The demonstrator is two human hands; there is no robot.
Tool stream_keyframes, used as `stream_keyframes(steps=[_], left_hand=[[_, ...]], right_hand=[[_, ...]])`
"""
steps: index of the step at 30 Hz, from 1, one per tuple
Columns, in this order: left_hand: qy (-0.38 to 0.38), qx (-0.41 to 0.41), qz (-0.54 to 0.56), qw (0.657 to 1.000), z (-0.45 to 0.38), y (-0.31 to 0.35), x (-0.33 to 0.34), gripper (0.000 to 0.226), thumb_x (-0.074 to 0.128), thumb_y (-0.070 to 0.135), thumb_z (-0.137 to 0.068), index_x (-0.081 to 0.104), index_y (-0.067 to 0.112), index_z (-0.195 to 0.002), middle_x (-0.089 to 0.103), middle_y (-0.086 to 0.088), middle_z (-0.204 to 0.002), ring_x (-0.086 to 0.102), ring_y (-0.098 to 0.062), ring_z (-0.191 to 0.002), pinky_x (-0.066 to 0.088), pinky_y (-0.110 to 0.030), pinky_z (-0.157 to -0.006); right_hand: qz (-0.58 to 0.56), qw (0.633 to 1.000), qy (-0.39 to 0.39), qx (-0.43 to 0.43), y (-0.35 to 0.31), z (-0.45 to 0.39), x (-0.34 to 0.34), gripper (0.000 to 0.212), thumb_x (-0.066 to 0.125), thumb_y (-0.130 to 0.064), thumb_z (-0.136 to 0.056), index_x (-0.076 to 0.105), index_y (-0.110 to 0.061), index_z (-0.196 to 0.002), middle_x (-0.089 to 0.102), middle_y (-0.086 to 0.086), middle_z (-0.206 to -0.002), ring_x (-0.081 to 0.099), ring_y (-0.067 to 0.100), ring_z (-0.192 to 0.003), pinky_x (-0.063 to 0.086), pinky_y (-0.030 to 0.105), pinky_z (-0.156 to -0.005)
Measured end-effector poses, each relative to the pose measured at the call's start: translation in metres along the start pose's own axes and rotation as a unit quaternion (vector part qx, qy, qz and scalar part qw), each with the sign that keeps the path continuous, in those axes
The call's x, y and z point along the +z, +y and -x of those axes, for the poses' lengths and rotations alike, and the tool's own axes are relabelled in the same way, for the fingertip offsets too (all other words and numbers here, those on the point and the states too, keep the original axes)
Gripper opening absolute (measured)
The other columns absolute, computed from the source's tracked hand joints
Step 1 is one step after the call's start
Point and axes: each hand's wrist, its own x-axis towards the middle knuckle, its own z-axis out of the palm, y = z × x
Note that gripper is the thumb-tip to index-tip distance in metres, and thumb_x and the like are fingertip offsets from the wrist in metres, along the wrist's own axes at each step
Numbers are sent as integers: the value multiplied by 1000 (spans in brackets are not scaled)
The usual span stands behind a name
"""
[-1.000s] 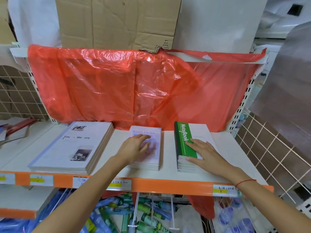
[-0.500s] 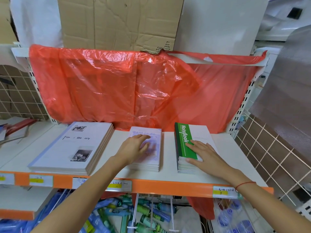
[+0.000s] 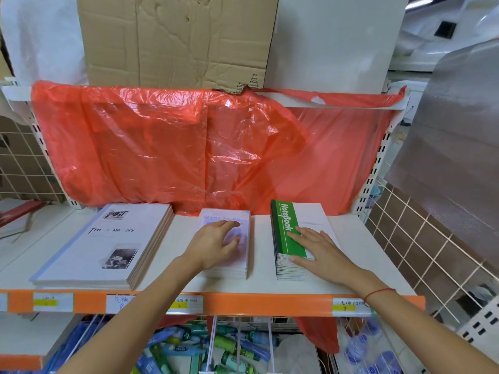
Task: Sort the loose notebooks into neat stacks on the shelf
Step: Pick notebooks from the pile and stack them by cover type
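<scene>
Head view: our left hand (image 3: pixel 216 242) lies flat on the lilac stack (image 3: pixel 229 261), our right hand (image 3: pixel 320 249) flat on the green stack (image 3: pixel 289 230); a large stack (image 3: pixel 108 244) sits left, red plastic (image 3: pixel 172 147) behind.

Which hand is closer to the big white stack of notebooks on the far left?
Left. The left hand rests on the lilac stack right beside the big white stack; the right hand lies farther off on the green stack.
</scene>
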Motion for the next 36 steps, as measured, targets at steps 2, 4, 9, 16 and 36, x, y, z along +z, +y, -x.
stream_keyframes(steps=[2, 4, 9, 16, 36], left_hand=[[6, 4, 3, 1000, 1, 2, -1, 82, 15, 61, -72, 53, 21, -131, 57, 4, -133, 53, -21, -118, 41, -29, -88], [13, 4, 4, 1000, 3, 2, -1, 80, 16, 59, -72, 54, 19, -130, 58, 2, -131, 55, -24, -116, 42, -30, -87], [58, -20, -9, 998, 13, -2, -8, 71, 20, 49, -78, 60, 13, -124, 64, -9, -121, 61, -33, -104, 46, -35, -80], [95, -58, 3, 994, 43, -40, -21, 52, 36, 35, -86, 64, 5, -117, 67, -13, -112, 64, -34, -95, 49, -37, -79], [109, -173, -78, 976, 227, -247, -151, 56, 35, 32, -79, 61, -3, -116, 60, -26, -117, 61, -41, -103, 51, -50, -81]], right_hand=[[-1, 1000, 1, 0, -1, 0, -1, 107, 2, -96, -58, 19, -39, -148, 12, -8, -158, 4, 7, -145, -5, 38, -119], [0, 1000, 6, -2, -2, 0, -2, 108, 1, -95, -60, 21, -37, -148, 14, -7, -158, 5, 7, -145, -7, 39, -118], [1, 1000, 22, -20, -25, -7, -7, 74, 31, -69, -87, 24, -29, -149, 18, -4, -157, 10, 8, -144, -4, 37, -119], [-15, 994, 66, -83, -80, -28, -5, 54, 47, -36, -98, 30, -22, -147, 28, -4, -153, 20, 13, -142, 8, 29, -115], [-4, 981, 85, -174, -350, -108, 88, 50, 50, -22, -95, 38, -15, -143, 35, 8, -150, 27, 20, -141, 15, 37, -117]])
